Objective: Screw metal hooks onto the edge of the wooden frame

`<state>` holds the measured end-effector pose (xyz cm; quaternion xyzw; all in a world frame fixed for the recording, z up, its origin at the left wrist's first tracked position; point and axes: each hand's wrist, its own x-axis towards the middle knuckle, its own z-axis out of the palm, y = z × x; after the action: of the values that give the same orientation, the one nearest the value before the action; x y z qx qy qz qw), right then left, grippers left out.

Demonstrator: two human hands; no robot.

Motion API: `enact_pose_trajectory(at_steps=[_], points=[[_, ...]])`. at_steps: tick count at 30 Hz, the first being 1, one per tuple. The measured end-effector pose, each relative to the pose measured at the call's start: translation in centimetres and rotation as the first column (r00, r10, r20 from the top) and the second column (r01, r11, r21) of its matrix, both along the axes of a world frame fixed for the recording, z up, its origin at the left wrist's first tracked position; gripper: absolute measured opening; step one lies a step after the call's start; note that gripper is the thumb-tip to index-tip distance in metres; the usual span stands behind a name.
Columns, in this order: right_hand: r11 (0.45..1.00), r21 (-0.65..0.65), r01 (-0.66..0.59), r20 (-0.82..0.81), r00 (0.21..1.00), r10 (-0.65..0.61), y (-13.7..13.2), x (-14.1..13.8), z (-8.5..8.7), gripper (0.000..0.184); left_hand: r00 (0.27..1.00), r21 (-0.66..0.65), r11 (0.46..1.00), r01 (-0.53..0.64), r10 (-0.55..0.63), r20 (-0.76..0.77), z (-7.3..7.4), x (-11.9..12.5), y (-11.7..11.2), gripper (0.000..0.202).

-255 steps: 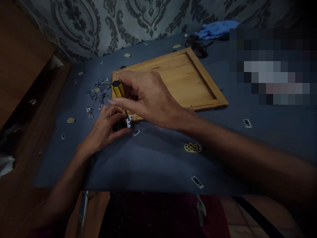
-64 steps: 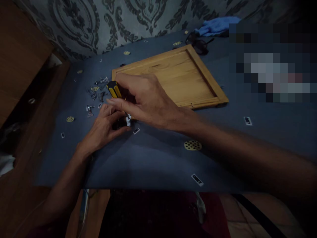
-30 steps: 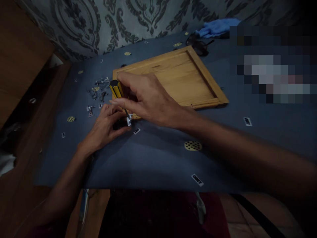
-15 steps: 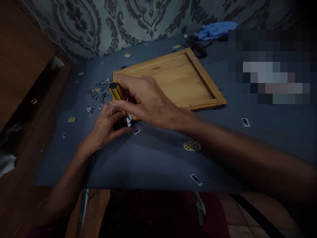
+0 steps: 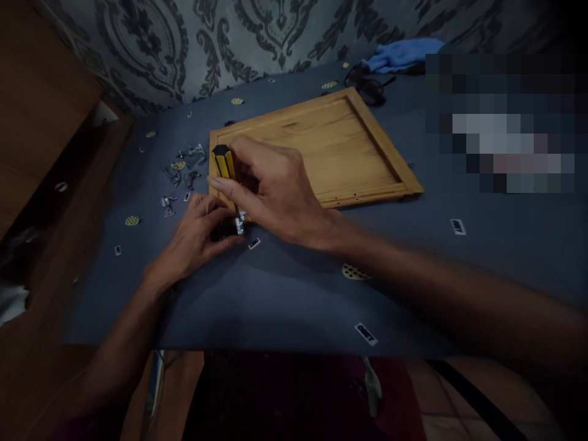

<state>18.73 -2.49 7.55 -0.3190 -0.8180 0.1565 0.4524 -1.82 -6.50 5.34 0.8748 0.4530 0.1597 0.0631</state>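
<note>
My right hand (image 5: 271, 187) grips a yellow-and-black screwdriver (image 5: 224, 165) by its handle. The handle stands nearly upright, and its shaft runs down to a small silver cabinet hinge (image 5: 240, 224) at the near left corner of a framed wooden panel (image 5: 372, 147). My left hand (image 5: 197, 236) is closed around that hinge, thumb in front and fingers behind, steadying it by the panel's edge. The screwdriver's tip meets the hinge area, but any screw there is too small to make out. Part of the panel's near edge is hidden behind my right hand.
Several loose metal hinges (image 5: 190, 156) lie left of the panel, and another hinge (image 5: 168, 206) sits nearer. Dark glasses (image 5: 370, 89) and a blue cloth (image 5: 399, 55) are at the back. A brown wooden cabinet (image 5: 41, 122) borders the left side.
The screwdriver handle has turned more upright and shifted slightly right, along with my right hand. My left hand and the hinge stay in place.
</note>
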Motion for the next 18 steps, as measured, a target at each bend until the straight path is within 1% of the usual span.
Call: enact_pose_trajectory(at_steps=[4,10,12,18], points=[[1.000,0.003,-0.008,-0.014,1.000,0.008,0.1,0.0,-0.3,0.020,0.999,-0.015,1.000,-0.025,0.024,-0.032,0.0,0.0,0.0,0.046],[0.997,-0.053,-0.048,0.008,0.999,0.049,0.0,0.1,0.3,0.023,0.999,-0.043,0.998,-0.034,0.032,-0.032,0.2,0.1,0.0,0.051],[0.996,-0.065,-0.055,0.011,0.998,0.056,-0.1,0.2,0.5,0.024,0.999,-0.042,0.998,-0.043,0.042,-0.030,0.3,0.2,0.0,0.050],[0.996,-0.086,-0.011,-0.082,0.997,0.004,-0.2,0.5,1.2,0.028,0.999,-0.057,0.997,-0.048,0.048,-0.003,0.4,0.2,-0.1,0.045]])
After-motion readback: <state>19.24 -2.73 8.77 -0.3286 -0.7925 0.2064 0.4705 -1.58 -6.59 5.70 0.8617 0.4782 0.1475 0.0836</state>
